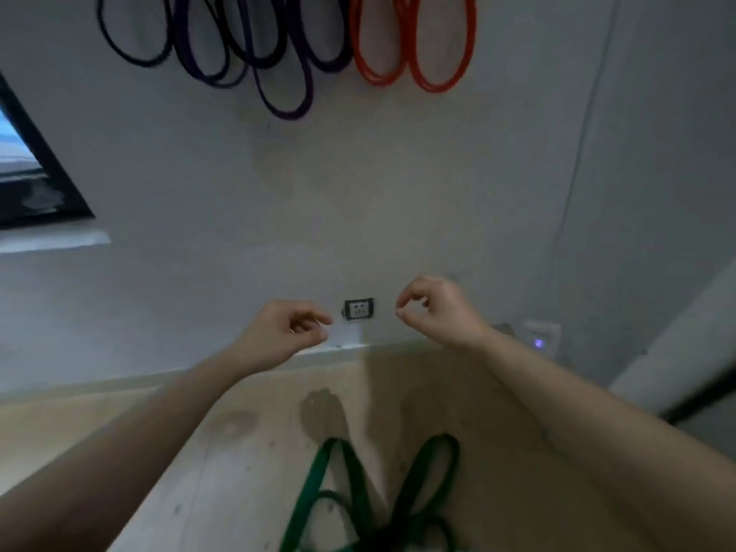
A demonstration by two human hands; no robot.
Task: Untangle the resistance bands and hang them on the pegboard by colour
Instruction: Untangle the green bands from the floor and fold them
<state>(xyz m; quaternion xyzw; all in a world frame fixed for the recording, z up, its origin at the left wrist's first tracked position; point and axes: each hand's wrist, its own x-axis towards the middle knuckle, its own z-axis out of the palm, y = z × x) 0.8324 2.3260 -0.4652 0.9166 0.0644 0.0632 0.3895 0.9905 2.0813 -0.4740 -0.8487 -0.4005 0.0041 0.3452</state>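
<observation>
Green bands (358, 500) lie tangled on the pale wooden floor at the bottom centre, between my forearms. High on the wall hang a black band (131, 53) at the left, several purple bands (278, 73) in the middle and red bands (414, 53) at the right; their pegs are cut off by the top edge. My left hand (286, 328) and my right hand (434, 308) are raised in front of the wall, well above the green bands, with fingers loosely curled and holding nothing.
A dark wall socket (359, 309) sits between my hands just above the floor line. A black-framed window (40, 173) is at the left. A small white device with a blue light (539, 342) and a grey slanted panel (677, 360) stand at the right.
</observation>
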